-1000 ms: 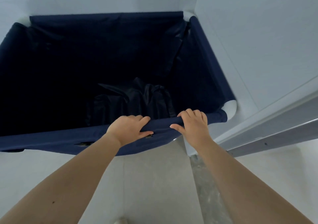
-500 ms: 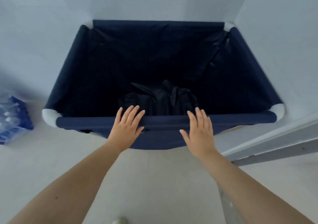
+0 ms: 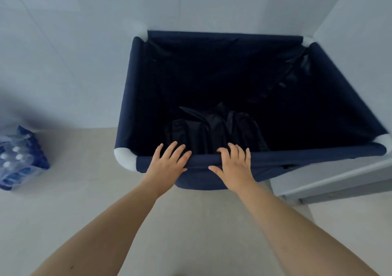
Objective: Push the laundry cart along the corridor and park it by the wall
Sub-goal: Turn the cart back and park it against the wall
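Observation:
The laundry cart (image 3: 297, 156) is a deep navy fabric bin with white corner joints. It stands in a corner, its far rim against the back wall (image 3: 212, 6) and its right side along the right wall. A crumpled black cloth (image 3: 212, 127) lies at the bottom. My left hand (image 3: 167, 164) rests flat over the near rim with fingers spread. My right hand (image 3: 235, 167) lies on the same rim just to the right, fingers also spread and not curled around it.
A shrink-wrapped pack of water bottles (image 3: 19, 159) sits on the pale floor at the left, by the back wall. A grey door frame or sill (image 3: 331, 186) runs along the floor at the right, under the cart's near right corner.
Both hands gripped the near rim a second ago; they have since let go and now lie open on it. The view has shifted, so the cart appears further right and the bottle pack has come into sight.

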Motion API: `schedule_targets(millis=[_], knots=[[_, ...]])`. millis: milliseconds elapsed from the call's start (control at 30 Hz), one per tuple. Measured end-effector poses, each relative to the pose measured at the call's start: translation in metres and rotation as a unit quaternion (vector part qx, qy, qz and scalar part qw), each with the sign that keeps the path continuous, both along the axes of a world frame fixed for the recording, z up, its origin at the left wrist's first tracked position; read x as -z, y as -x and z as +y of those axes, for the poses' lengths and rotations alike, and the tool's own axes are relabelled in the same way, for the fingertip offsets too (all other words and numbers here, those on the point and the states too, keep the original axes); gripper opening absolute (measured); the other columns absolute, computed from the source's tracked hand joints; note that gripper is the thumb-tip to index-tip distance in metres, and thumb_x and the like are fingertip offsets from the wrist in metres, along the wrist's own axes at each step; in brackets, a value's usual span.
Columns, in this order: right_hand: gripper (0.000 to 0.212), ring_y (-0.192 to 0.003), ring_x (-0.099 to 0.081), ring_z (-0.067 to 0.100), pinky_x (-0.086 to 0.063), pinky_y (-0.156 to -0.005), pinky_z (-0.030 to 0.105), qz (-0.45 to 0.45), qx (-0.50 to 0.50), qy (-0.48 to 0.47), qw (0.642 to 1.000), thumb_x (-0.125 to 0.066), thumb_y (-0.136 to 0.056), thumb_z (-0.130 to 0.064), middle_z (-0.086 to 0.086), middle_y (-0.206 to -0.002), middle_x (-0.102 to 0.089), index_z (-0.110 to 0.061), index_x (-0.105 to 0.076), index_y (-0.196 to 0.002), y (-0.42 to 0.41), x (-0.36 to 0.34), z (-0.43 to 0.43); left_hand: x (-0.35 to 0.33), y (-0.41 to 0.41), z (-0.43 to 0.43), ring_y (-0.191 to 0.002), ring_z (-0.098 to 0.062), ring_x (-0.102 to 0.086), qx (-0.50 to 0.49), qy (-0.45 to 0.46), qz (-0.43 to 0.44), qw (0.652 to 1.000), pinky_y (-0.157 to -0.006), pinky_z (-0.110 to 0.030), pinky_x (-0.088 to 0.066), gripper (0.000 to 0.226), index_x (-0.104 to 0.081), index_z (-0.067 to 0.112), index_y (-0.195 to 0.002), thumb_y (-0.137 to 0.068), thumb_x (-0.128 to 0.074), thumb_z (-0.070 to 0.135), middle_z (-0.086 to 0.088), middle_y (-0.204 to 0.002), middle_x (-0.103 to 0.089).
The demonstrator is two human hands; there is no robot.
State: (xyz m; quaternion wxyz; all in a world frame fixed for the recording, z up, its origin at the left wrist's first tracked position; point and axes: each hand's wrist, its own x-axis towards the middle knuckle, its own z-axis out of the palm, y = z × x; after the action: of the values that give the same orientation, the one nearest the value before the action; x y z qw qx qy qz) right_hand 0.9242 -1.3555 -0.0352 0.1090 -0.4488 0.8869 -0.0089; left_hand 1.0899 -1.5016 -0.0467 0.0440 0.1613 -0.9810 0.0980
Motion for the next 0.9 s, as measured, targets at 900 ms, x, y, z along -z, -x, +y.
schedule_targets(millis=[900], knots=[[0.063,-0.144,0.003,0.031,-0.004,-0.119,0.048,-0.080,0.180,0.110,0.974,-0.043,-0.091,-0.053,0.016,-0.157,-0.005,-0.020,-0.026,-0.142,0.016,-0.013,0.036,-0.018,-0.015,-0.003,-0.143,-0.025,-0.016,-0.121,-0.096,-0.059,0.986,-0.115,-0.056,-0.008,0.065,-0.024,0.020,-0.143,-0.091,-0.037,0.056,-0.006,-0.151,-0.030]])
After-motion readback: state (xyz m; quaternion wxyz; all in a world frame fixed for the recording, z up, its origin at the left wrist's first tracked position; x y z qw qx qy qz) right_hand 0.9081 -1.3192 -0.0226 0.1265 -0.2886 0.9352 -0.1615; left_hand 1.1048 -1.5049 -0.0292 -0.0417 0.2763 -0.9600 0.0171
